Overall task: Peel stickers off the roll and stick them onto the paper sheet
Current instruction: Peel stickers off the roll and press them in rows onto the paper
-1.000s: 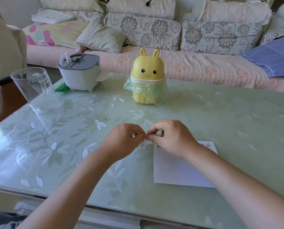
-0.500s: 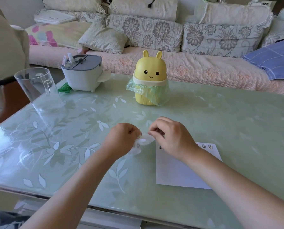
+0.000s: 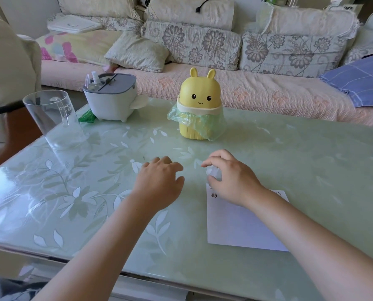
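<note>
A white paper sheet (image 3: pixel 242 222) lies flat on the green glass table (image 3: pixel 311 161), partly under my right wrist. Small cartoon stickers sit along its top edge, one at the left corner (image 3: pixel 213 194) and one at the right (image 3: pixel 279 194). My right hand (image 3: pixel 235 179) hovers over the sheet's top left corner with fingers and thumb curled round a crumpled whitish sticker strip (image 3: pixel 211 171). Most of the strip is hidden in the palm. My left hand (image 3: pixel 159 183) is a short way to the left, fingers relaxed, holding nothing.
A yellow bunny-shaped bin (image 3: pixel 199 109) with a green bag stands behind the hands. At the back left are a clear plastic cup (image 3: pixel 53 118) and a white-grey lidded container (image 3: pixel 110 97). The table's front edge runs close below my forearms. A sofa lies beyond.
Both hands pinched the sticker strip between them before. My left hand has let go and drawn left; my right hand has gathered the strip into its fingers.
</note>
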